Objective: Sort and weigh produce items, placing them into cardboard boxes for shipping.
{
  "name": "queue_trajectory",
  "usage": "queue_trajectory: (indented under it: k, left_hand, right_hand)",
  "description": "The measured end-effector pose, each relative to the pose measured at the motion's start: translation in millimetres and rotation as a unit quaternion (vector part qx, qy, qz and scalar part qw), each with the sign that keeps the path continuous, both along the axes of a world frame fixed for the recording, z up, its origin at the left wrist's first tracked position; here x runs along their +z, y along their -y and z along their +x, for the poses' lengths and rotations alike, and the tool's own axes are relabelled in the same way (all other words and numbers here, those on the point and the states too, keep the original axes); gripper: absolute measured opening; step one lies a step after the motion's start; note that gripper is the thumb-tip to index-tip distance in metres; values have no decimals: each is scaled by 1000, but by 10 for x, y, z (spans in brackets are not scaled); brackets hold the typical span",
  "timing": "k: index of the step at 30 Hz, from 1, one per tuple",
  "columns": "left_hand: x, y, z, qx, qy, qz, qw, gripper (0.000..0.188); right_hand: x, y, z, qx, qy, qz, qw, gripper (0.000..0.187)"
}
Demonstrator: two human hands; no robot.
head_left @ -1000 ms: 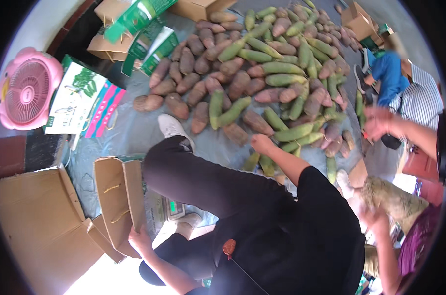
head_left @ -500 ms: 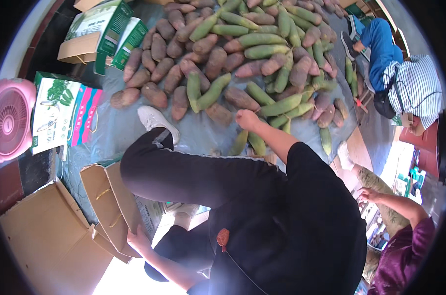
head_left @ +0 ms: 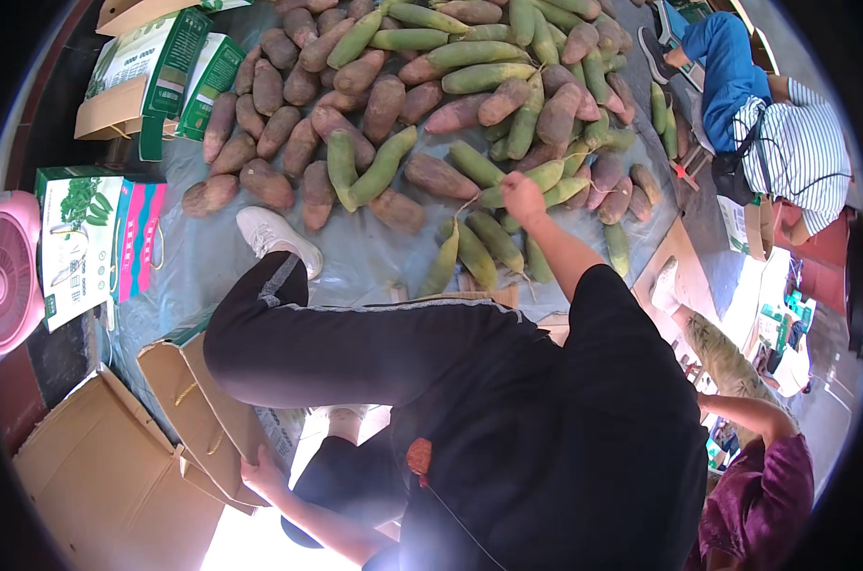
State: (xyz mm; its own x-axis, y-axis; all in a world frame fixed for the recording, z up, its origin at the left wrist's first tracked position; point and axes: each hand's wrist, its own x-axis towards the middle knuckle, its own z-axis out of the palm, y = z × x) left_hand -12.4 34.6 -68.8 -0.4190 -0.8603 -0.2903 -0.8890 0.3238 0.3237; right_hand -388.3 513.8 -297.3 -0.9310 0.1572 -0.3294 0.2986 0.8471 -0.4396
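My right hand (head_left: 524, 199) is closed on a green radish (head_left: 550, 175) at the near edge of the pile, its thin root end showing to the left of my fist. More green radishes (head_left: 475, 257) lie just below that hand, close to my bent leg. At the lower left, my left hand (head_left: 266, 478) grips the edge of an open cardboard box (head_left: 192, 398) with yellow cord handles. The box stands tilted beside my knee, and its inside is mostly hidden.
Reddish-brown roots (head_left: 384, 107) and green radishes heap on a plastic sheet (head_left: 213, 252). Printed boxes (head_left: 78, 243) and a pink fan (head_left: 8, 276) stand left, above a large cardboard piece (head_left: 108, 476). People in a striped shirt (head_left: 803, 157) and purple top (head_left: 760, 495) sit right.
My right hand has moved right, from beside a brown root onto a green radish. My left hand stays on the box. The whole view has shifted slightly.
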Motion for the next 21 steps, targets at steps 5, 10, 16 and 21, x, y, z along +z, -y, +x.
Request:
queue_trajectory:
  k: [5,10,16,21]
  left_hand:
    - [-60,-40,-38,-12,-36,-14,999,31]
    - [0,-53,-50,-8,13,-56,998,32]
    - [-41,35,-27,-32,35,-64,997,34]
    - [55,35,37,21,57,-53,997,29]
  right_hand:
    - [44,-684,-256,-243,-54,58,967,48]
    - [65,-747,-405,-285,70,102,950,77]
    - [-478,-1113,-631,-4,217,261,941,73]
    - [-295,-789,-702,-339,179,-220,897,38]
